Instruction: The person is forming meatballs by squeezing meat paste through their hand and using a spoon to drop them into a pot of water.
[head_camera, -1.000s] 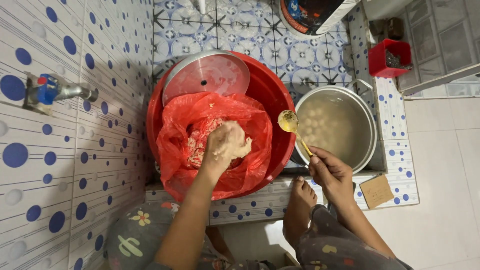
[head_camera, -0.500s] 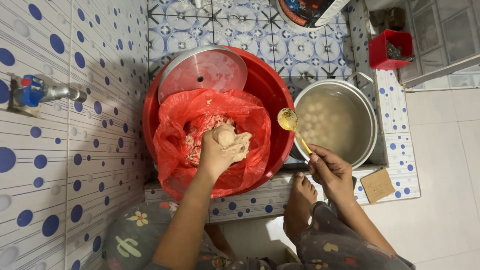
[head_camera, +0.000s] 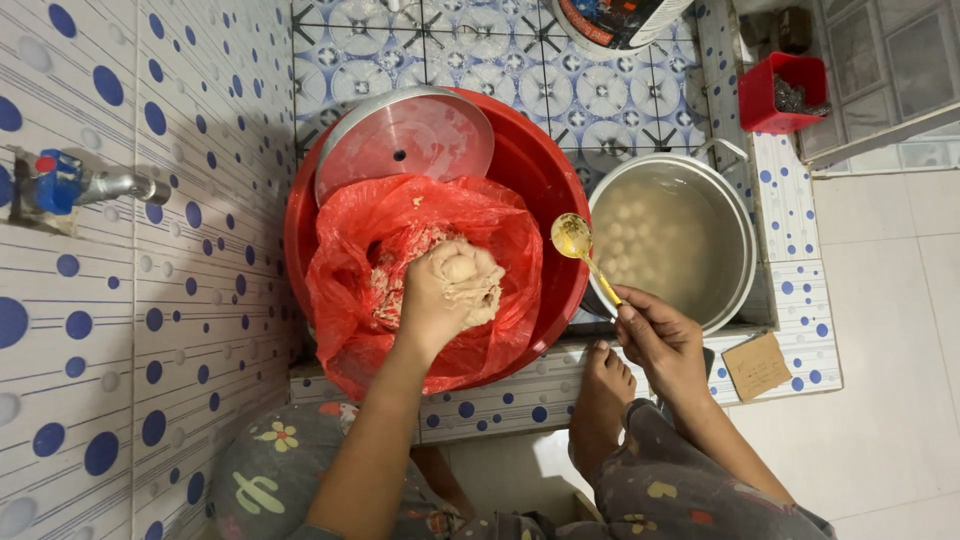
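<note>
Left hand (head_camera: 445, 295) squeezing paste (head_camera: 470, 275) over red bag (head_camera: 400, 215); right hand (head_camera: 655, 335) gripping spoon (head_camera: 580, 245), beside pot (head_camera: 735, 215)

You see a crinkled, glossy red plastic bag (head_camera: 420, 270) lining a smooth, shiny red plastic basin (head_camera: 535, 170). The lid (head_camera: 405, 140) and pot (head_camera: 735, 240) look like brushed metal; the paste (head_camera: 465, 280) is wet and sticky, the tiles (head_camera: 150, 300) glazed.

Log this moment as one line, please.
left hand: squeezing paste over red bag | right hand: holding spoon | pot: balls in water
</note>
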